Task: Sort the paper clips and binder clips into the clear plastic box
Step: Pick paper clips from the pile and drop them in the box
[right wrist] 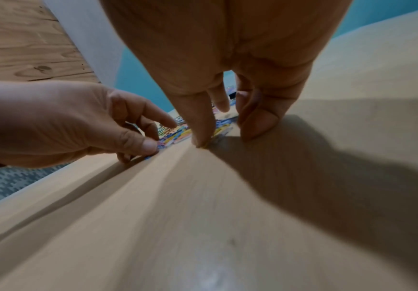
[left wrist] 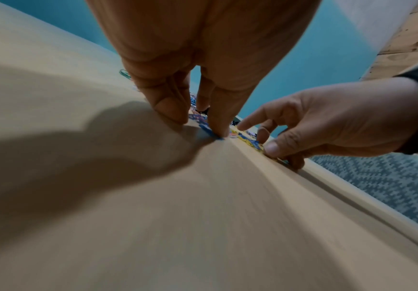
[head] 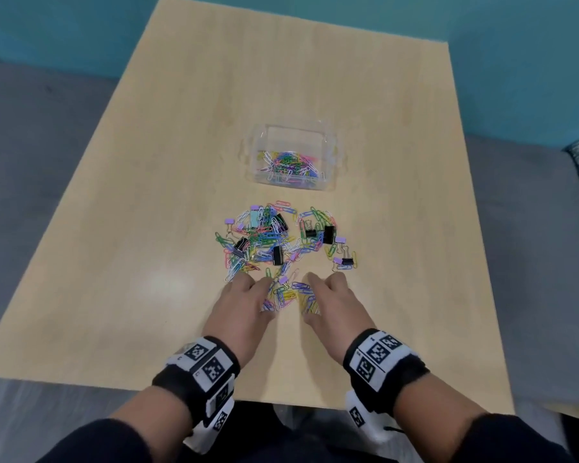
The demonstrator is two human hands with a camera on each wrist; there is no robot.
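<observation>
Paper clips (head: 290, 297) bear no readable writing.

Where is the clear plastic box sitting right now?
In the head view, the clear plastic box sits on the wooden table, just beyond the loose pile of clips, farther from both hands, with coloured paper clips inside.

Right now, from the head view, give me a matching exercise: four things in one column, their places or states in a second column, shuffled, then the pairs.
Things
1. clear plastic box
2. mixed pile of clips
3. left hand
4. right hand

Places or states
A. fingertips on paper clips at the pile's near edge, left side
B. loose on the table, between box and hands
C. beyond the pile, with paper clips inside
D. fingertips on paper clips at the pile's near edge, right side

Pairs: 1-C, 2-B, 3-A, 4-D
</observation>
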